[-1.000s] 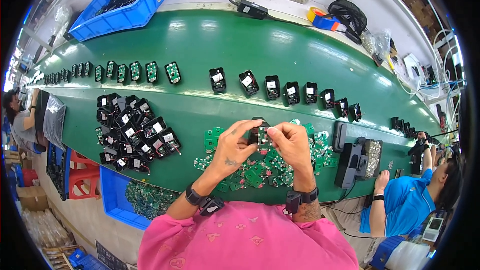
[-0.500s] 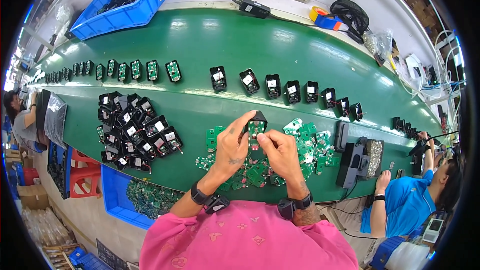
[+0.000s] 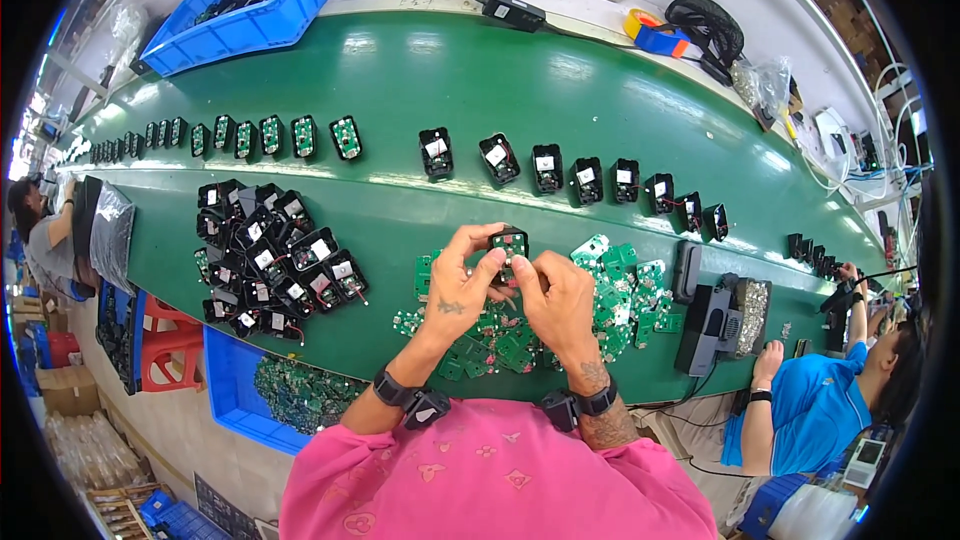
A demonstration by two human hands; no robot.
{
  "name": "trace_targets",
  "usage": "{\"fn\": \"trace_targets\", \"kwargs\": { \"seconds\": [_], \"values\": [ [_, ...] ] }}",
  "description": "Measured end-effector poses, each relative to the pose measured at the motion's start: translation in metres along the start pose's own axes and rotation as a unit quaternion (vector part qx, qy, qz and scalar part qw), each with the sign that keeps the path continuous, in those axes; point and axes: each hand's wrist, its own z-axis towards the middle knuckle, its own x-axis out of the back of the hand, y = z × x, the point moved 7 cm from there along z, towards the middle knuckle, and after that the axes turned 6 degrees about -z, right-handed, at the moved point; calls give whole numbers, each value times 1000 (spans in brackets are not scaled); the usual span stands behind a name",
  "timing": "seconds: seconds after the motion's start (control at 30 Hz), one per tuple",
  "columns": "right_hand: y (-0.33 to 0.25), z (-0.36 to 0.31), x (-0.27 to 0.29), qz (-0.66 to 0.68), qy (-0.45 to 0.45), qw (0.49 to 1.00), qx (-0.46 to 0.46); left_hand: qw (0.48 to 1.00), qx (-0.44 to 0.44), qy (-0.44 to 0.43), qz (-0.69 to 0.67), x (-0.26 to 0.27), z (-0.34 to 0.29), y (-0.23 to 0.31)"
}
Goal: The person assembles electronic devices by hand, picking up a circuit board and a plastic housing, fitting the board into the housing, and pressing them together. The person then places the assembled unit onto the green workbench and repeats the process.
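Observation:
Between my two hands is a small black plastic housing (image 3: 513,233) with a green circuit board (image 3: 509,247) in its open face. My left hand (image 3: 460,285) wraps its left side, thumb on the board. My right hand (image 3: 560,302) has its thumb at the board's lower right edge, the fingers mostly hidden. Under and around my hands lies a spread of loose green circuit boards (image 3: 622,290). To the left is a heap of black housings (image 3: 262,258) with white parts and wires inside.
Across the green table (image 3: 400,70) runs a row of black housings (image 3: 547,170), those on the left with boards showing. A blue crate (image 3: 250,25) stands far left, another blue bin (image 3: 228,390) below the near edge. A co-worker in blue (image 3: 805,405) sits right, near a grey device (image 3: 703,330).
The housing has tipped and the board now lies within its opening, where before its lower end stuck out toward me. My left thumb has moved onto the board.

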Motion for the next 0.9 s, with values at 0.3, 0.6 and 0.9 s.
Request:
{"fn": "trace_targets", "kwargs": {
  "seconds": [0.3, 0.6, 0.9],
  "values": [
    [6, 5, -18, 176, -51, 983, -22, 999, 38, -3, -23, -7, 1, -1],
    [3, 5, -28, 239, -94, 962, -88, 1000, 11, 7, 21, -2, 4, -2],
    [8, 8, -62, 365, -31, 926, -93, 986, -115, 56, 110, 13, 6, 0]
  ]
}}
